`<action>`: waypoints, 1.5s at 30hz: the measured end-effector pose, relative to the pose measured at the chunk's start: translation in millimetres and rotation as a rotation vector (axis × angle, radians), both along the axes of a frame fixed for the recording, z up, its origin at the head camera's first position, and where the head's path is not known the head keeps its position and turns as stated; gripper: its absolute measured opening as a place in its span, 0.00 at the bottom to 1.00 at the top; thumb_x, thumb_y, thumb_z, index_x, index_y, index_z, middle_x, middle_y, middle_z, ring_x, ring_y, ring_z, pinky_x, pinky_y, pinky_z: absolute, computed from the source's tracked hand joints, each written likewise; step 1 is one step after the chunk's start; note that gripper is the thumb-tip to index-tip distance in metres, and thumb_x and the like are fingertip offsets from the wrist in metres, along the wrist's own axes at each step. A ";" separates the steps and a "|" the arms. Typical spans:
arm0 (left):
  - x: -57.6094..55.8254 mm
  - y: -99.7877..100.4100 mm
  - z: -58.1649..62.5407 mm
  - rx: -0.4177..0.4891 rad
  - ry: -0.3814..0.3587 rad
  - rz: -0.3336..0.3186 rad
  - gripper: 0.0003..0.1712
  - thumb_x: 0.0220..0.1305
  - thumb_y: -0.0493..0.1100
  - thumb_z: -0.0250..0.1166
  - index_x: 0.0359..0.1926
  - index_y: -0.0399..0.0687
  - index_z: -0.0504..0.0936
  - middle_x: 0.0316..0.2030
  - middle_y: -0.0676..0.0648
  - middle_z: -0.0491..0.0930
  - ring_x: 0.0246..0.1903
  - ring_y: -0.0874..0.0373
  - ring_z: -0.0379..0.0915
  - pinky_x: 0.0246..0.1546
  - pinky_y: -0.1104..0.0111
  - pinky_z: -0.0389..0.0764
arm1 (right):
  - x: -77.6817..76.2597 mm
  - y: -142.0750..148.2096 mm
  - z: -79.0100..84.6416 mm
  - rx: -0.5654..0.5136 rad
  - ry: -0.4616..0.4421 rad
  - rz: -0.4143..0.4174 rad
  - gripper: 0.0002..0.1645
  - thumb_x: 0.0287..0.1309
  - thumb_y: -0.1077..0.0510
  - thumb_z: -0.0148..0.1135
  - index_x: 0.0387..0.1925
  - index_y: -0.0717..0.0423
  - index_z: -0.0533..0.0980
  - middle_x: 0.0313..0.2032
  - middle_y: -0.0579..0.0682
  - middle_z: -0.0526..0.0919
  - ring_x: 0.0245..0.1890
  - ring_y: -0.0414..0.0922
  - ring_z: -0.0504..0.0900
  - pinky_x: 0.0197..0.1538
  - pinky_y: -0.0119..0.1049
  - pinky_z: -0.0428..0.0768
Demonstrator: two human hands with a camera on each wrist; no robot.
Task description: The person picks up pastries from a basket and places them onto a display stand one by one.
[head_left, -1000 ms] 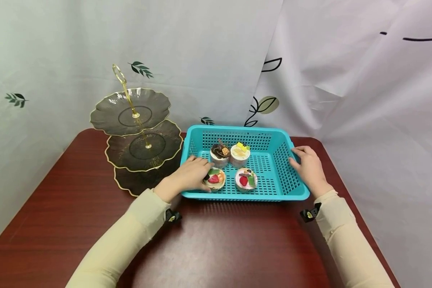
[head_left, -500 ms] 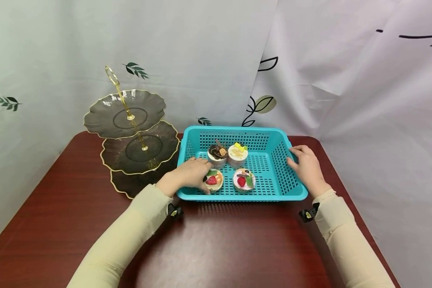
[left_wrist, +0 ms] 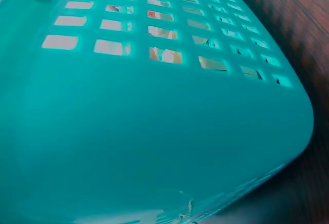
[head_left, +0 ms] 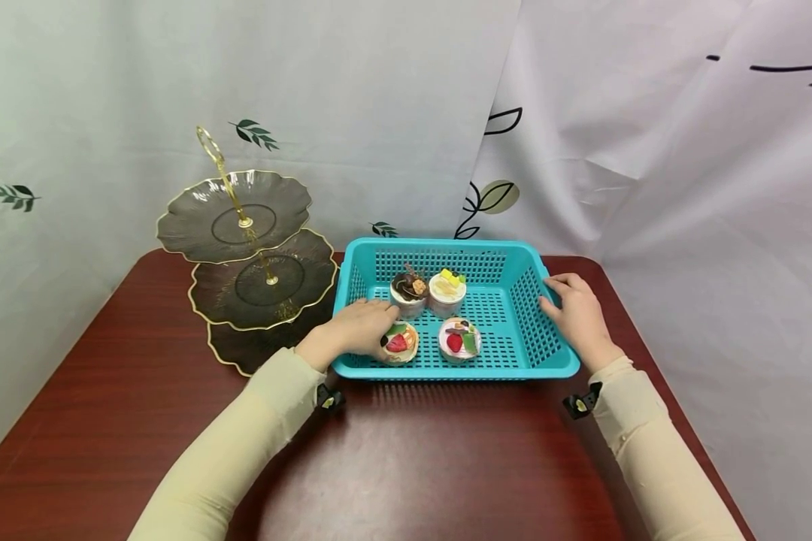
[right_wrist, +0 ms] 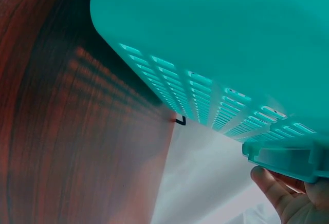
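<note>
A turquoise plastic basket [head_left: 507, 372] on the table contains several small toy cupcakes. My left hand [head_left: 362, 328] reaches over its front left corner, gripping the strawberry-topped cupcake [head_left: 399, 343], whose left side is hidden by the hand. To the right sits a pink-white cupcake [head_left: 459, 340] with a red berry. Behind them stand a chocolate-topped cupcake [head_left: 409, 291] and a cream one with yellow cubes [head_left: 447, 291]. My right hand [head_left: 577, 315] holds the basket's right rim; its fingers [right_wrist: 270, 188] show below the rim in the right wrist view. The left wrist view shows the basket's outer wall [left_wrist: 154, 126].
A three-tier stand with dark, gold-edged scalloped plates [head_left: 271, 218] and a gold ring handle [head_left: 210, 144] is left of the basket. The reddish-brown table [head_left: 406, 458] extends in front. A pale leaf-patterned curtain [head_left: 379, 113] hangs behind.
My left thumb and fingers have drawn in around the strawberry-topped cupcake. The right hand stays on the basket rim. The head view has shifted slightly.
</note>
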State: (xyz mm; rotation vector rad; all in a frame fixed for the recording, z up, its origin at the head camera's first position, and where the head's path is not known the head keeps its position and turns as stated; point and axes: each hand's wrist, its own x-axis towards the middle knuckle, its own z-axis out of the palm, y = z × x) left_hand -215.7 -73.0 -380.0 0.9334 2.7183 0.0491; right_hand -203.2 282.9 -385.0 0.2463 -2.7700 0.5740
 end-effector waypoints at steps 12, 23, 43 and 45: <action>-0.3 -3.3 -0.7 0.130 0.005 0.006 0.29 0.49 0.55 0.73 0.47 0.46 0.75 0.41 0.49 0.76 0.41 0.56 0.70 0.47 0.58 0.73 | 1.5 -0.2 1.0 -0.010 -0.011 0.001 0.27 0.64 0.60 0.58 0.60 0.73 0.70 0.55 0.67 0.71 0.54 0.61 0.71 0.52 0.57 0.75; 3.1 -6.9 3.3 0.297 0.024 0.020 0.34 0.49 0.57 0.73 0.53 0.43 0.75 0.46 0.47 0.76 0.47 0.54 0.71 0.48 0.60 0.75 | 1.7 -0.1 0.7 -0.015 -0.006 0.006 0.27 0.63 0.60 0.59 0.59 0.73 0.70 0.55 0.67 0.71 0.53 0.61 0.72 0.51 0.57 0.76; 25.1 -15.6 30.2 0.448 0.001 0.067 0.35 0.49 0.53 0.73 0.54 0.40 0.72 0.46 0.45 0.74 0.42 0.57 0.71 0.43 0.64 0.75 | 3.5 1.5 2.3 -0.015 -0.010 0.014 0.27 0.63 0.60 0.58 0.59 0.73 0.70 0.54 0.67 0.71 0.54 0.62 0.72 0.53 0.57 0.74; 27.1 -16.7 31.4 0.459 -0.009 0.078 0.34 0.49 0.52 0.73 0.54 0.40 0.72 0.47 0.45 0.74 0.42 0.57 0.71 0.44 0.64 0.75 | 4.9 1.7 2.3 -0.017 -0.018 0.013 0.27 0.63 0.61 0.58 0.59 0.73 0.70 0.54 0.68 0.71 0.54 0.62 0.71 0.54 0.58 0.73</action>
